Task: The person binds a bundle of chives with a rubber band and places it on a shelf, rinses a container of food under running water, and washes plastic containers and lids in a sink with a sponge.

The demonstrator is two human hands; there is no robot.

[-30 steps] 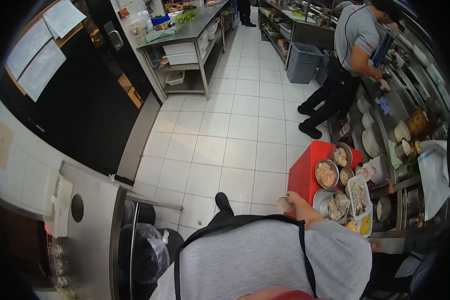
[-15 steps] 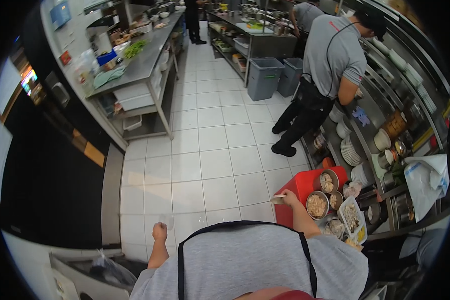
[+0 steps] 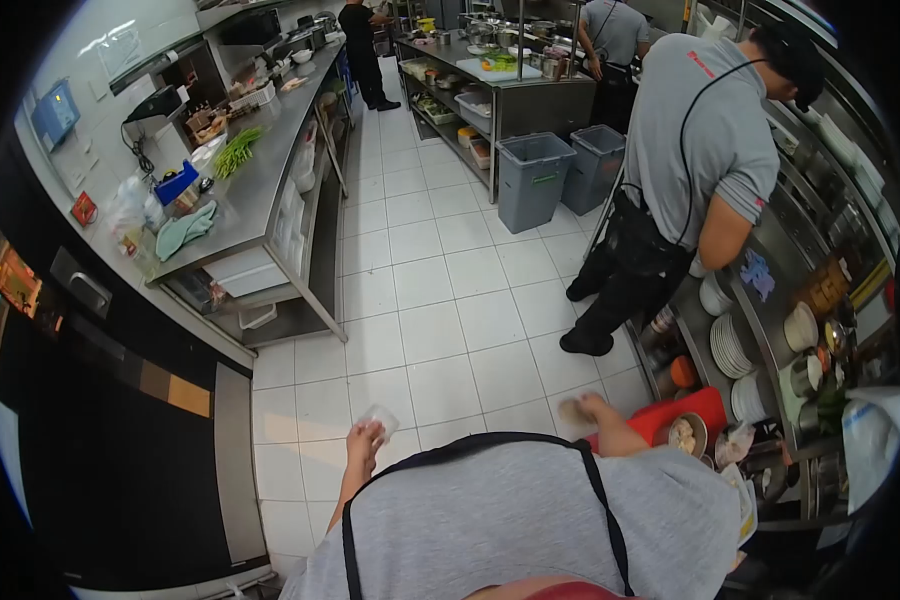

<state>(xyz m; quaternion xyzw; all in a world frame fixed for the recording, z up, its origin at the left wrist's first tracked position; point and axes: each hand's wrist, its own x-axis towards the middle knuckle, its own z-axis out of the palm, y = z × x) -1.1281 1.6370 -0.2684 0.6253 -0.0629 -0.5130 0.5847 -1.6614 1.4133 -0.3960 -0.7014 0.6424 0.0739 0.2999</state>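
Note:
My left hand (image 3: 364,446) is at lower left, its fingers closed on a small translucent plastic piece (image 3: 380,416), perhaps a container or lid. Motion smears my right hand (image 3: 598,408), which grips a small bowl (image 3: 573,413), pale brownish in colour, beside the left end of a red bin (image 3: 702,406). Atop that bin stands a metal bowl of pale food (image 3: 684,434). My grey sleeve and shoulder hide most of the other food containers there.
A co-worker (image 3: 705,140) stands ahead on the right, facing shelves with stacked plates (image 3: 732,346). Two grey bins (image 3: 535,185) stand beyond. To the left runs a steel counter (image 3: 260,190), with a dark door (image 3: 120,460) nearer. White floor tiles (image 3: 425,330) lie between.
My view has shifted, and my body now covers more of the food containers. My left hand has risen with the plastic piece; the right has swung the small bowl off the red bin's top.

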